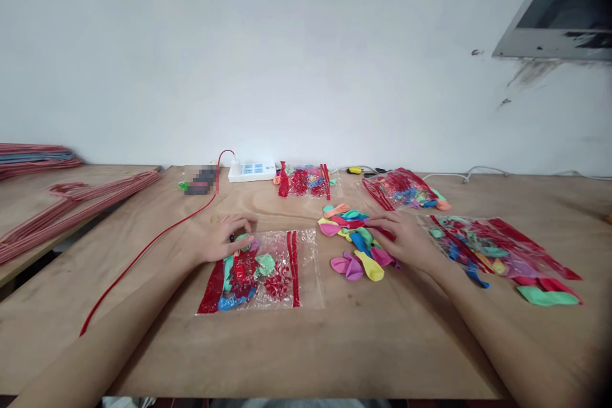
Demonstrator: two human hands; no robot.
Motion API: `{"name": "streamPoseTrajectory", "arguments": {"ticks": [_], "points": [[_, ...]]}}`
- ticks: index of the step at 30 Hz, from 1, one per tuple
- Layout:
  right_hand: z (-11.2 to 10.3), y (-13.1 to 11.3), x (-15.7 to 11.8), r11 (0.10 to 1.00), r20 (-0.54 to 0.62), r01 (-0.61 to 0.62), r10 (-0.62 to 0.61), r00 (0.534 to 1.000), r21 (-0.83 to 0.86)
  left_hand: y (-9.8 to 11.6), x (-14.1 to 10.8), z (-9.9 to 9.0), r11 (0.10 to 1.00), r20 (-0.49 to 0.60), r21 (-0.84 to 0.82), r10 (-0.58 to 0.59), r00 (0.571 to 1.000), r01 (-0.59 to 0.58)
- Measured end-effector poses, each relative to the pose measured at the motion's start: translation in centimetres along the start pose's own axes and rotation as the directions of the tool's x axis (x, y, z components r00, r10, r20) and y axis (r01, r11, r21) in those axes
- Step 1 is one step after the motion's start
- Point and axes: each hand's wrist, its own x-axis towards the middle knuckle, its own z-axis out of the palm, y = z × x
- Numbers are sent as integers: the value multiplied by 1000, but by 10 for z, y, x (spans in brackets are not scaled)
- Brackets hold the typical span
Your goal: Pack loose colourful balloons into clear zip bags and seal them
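My left hand (pixel 228 239) rests at the upper left corner of a clear zip bag (pixel 308 274) with red print and red strips. Its fingers are curved and apart, over a mint-green balloon (pixel 246 241) and a purple one there. Several uninflated balloons in blue, green and red show in or under the plastic. To the right lies a loose pile of uninflated balloons, among them a yellow balloon (pixel 370 266) and a purple balloon (pixel 347 266). My right hand (pixel 399 237) touches this pile from its right side, fingers spread and partly bent; no firm grip shows.
More balloon bags lie at the back (pixel 306 182), back right (pixel 404 190) and right (pixel 507 245). A white power strip (pixel 252 171) stands by the wall, its red cable (pixel 157 239) crossing the left side. Pinkish hangers (pixel 76 204) lie far left; a wall box (pixel 564 13) juts out upper right.
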Motion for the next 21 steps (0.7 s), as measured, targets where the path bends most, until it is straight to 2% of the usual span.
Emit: {"name": "streamPoseTrajectory", "arguments": {"ticks": [3,7,10,12,14,17,19,21], "points": [[-6,-23,1,994,115,-9,-3,993,107,0,0,-1,1000,13,12,5,1000,-5],[-1,-51,-1,986,332,-3,-53,942,164,-1,0,-2,1000,11,10,16,1000,-17],[6,-58,-3,985,360,15,-76,930,170,1,1,-3,1000,26,13,9,1000,-9],[6,-59,-1,980,327,9,-76,942,201,3,1,-4,1000,28,16,8,1000,-8],[4,-58,2,966,250,-41,-24,968,254,3,1,-4,1000,18,11,13,1000,-14],[-2,-51,5,910,100,-219,196,976,352,3,1,-2,1000,15,-1,16,1000,-16],[-2,-41,6,827,-7,-335,379,926,452,2,1,-1,1000,12,-8,13,1000,-13],[0,-27,4,711,-101,-394,544,833,582,2,1,-1,1000,1,-15,12,1000,-12]]}}
